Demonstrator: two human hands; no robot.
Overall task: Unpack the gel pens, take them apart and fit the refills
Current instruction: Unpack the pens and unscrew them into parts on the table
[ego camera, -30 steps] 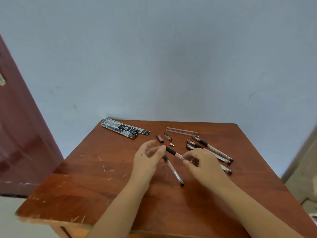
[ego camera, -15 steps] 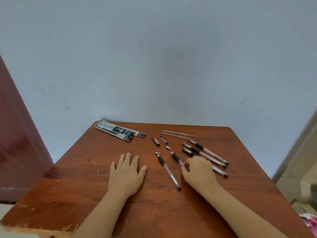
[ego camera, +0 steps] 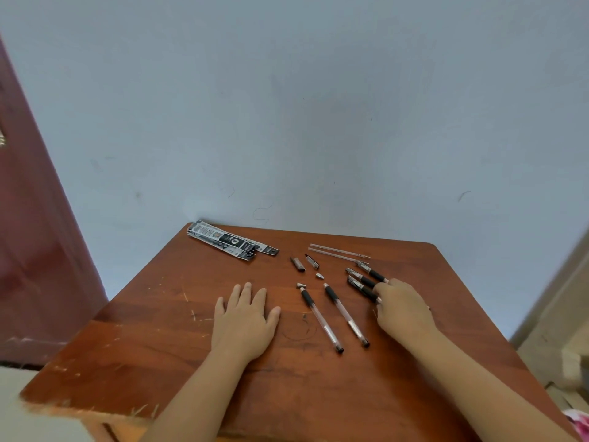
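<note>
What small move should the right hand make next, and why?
Probably close the fingers on one of the three pens under the right hand and lift it. The fingertips already rest on them, while the left hand lies flat and empty on the table.

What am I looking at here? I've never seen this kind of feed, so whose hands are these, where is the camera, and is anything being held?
There is no machine: a person works with bare hands, filmed by one wide-angle camera on their head, looking forward and down. The left hand lies flat and empty on the wooden table. The right hand reaches onto a cluster of three pens; whether it grips one is hidden. Between the hands lie two pen barrels. Farther back are two small caps, two small metal tips, two thin clear refills and the torn packaging.
</note>
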